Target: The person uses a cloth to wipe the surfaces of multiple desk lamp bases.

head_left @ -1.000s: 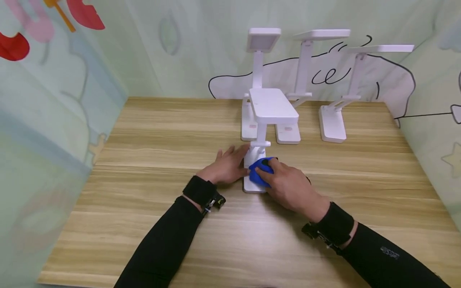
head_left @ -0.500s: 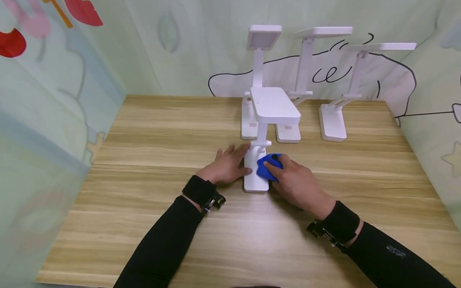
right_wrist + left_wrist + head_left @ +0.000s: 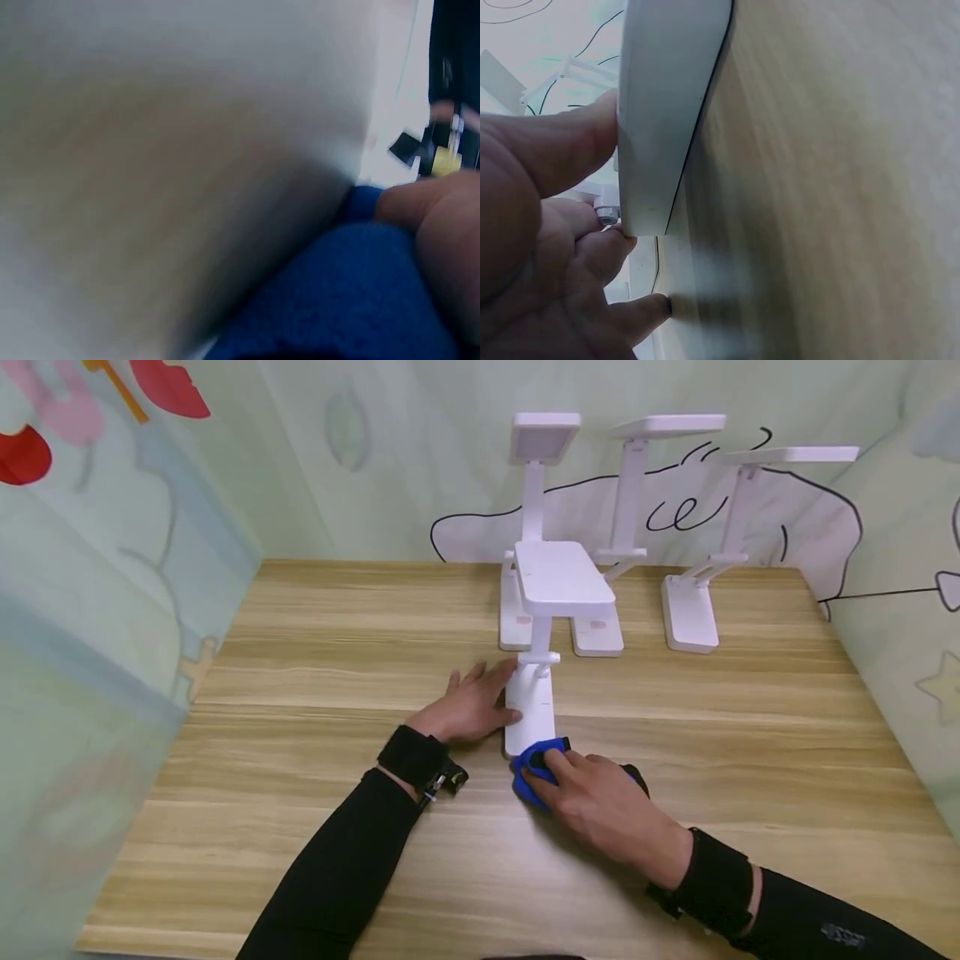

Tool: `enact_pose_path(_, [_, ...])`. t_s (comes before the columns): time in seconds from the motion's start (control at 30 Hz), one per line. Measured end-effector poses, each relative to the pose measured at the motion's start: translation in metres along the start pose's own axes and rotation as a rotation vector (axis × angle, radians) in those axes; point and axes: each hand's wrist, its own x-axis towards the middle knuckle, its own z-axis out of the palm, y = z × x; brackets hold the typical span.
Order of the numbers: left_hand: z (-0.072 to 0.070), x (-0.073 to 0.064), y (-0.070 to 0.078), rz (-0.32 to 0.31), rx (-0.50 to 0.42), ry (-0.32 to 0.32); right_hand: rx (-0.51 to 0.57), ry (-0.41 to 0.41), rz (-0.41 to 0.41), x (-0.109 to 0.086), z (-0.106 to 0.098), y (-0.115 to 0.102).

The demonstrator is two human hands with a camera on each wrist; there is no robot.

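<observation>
A white folding desk lamp (image 3: 530, 714) stands in front of me with its flat head over its hinge. My left hand (image 3: 471, 708) rests at the left side of the lamp's base, fingers spread. In the left wrist view the thumb presses on the edge of the base (image 3: 664, 112), and another fingertip touches its far end. My right hand (image 3: 611, 810) pinches a bunched blue cloth (image 3: 527, 783) with a black patch, at the base's front end. The fuzzy cloth (image 3: 337, 292) fills the lower part of the right wrist view.
Behind stand three more white desk lamps, two close together behind the front lamp (image 3: 515, 618) (image 3: 597, 635) and one farther right (image 3: 690, 614). A printed curtain (image 3: 375, 460) rises at the back edge of the wooden table (image 3: 337, 635).
My right hand has moved the cloth from the top of the lamp's base, over to its right edge, then toward me to the front end. The left hand and lamp have stayed put.
</observation>
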Motion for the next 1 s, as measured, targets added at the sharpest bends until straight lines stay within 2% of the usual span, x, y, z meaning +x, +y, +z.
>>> enact_pose_path(0.13, [-0.008, -0.009, 0.010, -0.012, -0.009, -0.002, -0.077, -0.051, 0.033, 0.015, -0.004, -0.016])
enact_pose_path(0.2, [-0.008, -0.010, 0.010, -0.011, -0.007, 0.000, -0.099, -0.091, 0.057, 0.018, -0.008, -0.020])
enact_pose_path(0.3, [-0.009, -0.010, 0.010, -0.006, -0.005, -0.001, -0.098, -0.125, 0.092, 0.013, -0.012, -0.020])
enact_pose_path(0.37, [-0.007, -0.009, 0.007, 0.002, -0.010, 0.005, -0.084, -0.114, 0.106, 0.006, -0.013, -0.017])
enact_pose_path(0.53, [-0.008, -0.010, 0.007, 0.009, -0.034, 0.012, -0.006, -0.047, 0.138, -0.012, -0.009, -0.004])
enact_pose_path(0.63, [-0.010, -0.013, 0.010, 0.009, -0.024, 0.004, 0.061, -0.042, 0.183, -0.018, -0.007, 0.004])
enact_pose_path(0.87, [-0.009, -0.012, 0.011, -0.003, 0.009, 0.002, 0.270, -0.101, 0.334, -0.014, -0.007, 0.022])
enact_pose_path(1.0, [-0.008, -0.011, 0.012, -0.003, 0.008, -0.006, 0.281, -0.096, 0.406, -0.009, -0.002, 0.043])
